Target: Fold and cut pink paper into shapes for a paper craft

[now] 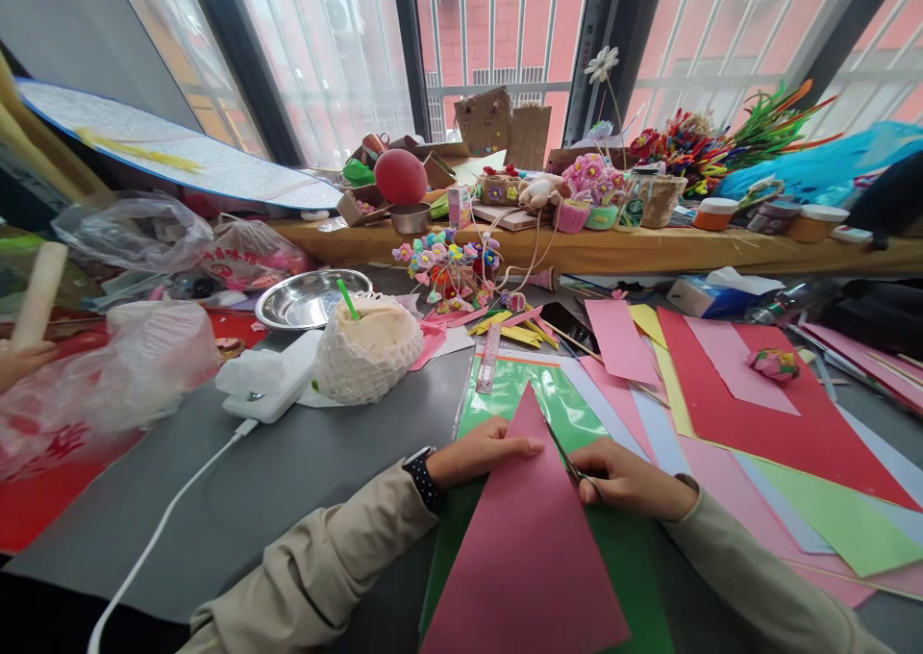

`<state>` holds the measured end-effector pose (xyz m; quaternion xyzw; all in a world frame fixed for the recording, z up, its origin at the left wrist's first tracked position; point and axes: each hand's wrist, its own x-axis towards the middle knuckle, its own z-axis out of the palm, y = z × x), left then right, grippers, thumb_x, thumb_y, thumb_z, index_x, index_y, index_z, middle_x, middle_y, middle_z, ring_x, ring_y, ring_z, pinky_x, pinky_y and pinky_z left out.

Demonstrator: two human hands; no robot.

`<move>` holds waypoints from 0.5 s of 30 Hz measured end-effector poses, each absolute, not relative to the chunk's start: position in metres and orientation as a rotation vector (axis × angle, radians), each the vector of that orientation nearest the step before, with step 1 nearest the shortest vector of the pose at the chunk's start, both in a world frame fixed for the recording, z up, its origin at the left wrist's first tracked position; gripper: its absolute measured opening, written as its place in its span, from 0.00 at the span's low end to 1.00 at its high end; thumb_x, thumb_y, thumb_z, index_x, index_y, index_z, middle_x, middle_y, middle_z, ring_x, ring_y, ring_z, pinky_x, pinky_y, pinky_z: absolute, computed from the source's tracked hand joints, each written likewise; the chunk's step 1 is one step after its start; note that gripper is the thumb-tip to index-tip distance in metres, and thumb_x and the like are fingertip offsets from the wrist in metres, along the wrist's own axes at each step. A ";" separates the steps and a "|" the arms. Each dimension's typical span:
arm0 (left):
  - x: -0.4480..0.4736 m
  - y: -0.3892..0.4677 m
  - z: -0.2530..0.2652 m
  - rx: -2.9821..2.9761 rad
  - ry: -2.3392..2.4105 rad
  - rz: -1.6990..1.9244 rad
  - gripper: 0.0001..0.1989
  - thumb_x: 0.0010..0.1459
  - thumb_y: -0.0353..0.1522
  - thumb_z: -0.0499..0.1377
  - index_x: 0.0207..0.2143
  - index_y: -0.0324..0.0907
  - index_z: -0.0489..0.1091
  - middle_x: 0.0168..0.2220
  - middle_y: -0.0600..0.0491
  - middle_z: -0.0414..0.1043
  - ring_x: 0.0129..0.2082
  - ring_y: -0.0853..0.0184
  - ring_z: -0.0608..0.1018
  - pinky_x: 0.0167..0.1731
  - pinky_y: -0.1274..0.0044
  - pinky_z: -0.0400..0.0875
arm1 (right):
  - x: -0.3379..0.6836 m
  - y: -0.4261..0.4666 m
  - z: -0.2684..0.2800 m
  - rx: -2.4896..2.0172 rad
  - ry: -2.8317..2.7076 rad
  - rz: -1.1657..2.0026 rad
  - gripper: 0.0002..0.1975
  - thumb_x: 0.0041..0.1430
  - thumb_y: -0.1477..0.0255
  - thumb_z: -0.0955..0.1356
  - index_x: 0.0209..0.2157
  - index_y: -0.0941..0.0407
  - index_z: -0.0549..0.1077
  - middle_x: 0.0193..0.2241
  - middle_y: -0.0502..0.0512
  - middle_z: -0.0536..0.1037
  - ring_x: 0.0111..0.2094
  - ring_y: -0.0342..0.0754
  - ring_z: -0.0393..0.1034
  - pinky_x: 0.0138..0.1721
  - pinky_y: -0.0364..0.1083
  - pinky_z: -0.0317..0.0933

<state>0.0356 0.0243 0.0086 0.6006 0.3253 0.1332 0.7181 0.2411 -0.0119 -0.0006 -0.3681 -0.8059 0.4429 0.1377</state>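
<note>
My left hand (480,450) grips a pink sheet of paper (530,558) near its pointed top, thumb lying over the front. The sheet is a tall triangle with its point away from me. In my right hand (626,476) is a pair of scissors (569,462), its blades along the right slanted edge of the paper close to the tip. Whether the blades are apart is hard to see. Beneath the paper lies a green sheet in a clear sleeve (468,423). A pink ruler (488,358) rests at its upper left.
Coloured paper sheets (721,375) spread to the right. On the left stand a foam-netted coconut (369,351) with a green straw, a white device (268,394) with a cable, and a metal plate (292,303). Another person's hand (23,361) holds a pale stick at far left. Crafts crowd the ledge (433,250).
</note>
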 end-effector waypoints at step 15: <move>0.037 0.024 0.009 1.338 0.726 0.288 0.18 0.46 0.43 0.56 0.29 0.35 0.68 0.28 0.52 0.69 0.25 0.71 0.70 0.26 0.82 0.63 | 0.240 -0.013 0.006 -1.028 -2.294 1.369 0.28 0.44 0.44 0.52 0.17 0.57 0.51 0.17 0.45 0.49 0.20 0.38 0.43 0.20 0.40 0.40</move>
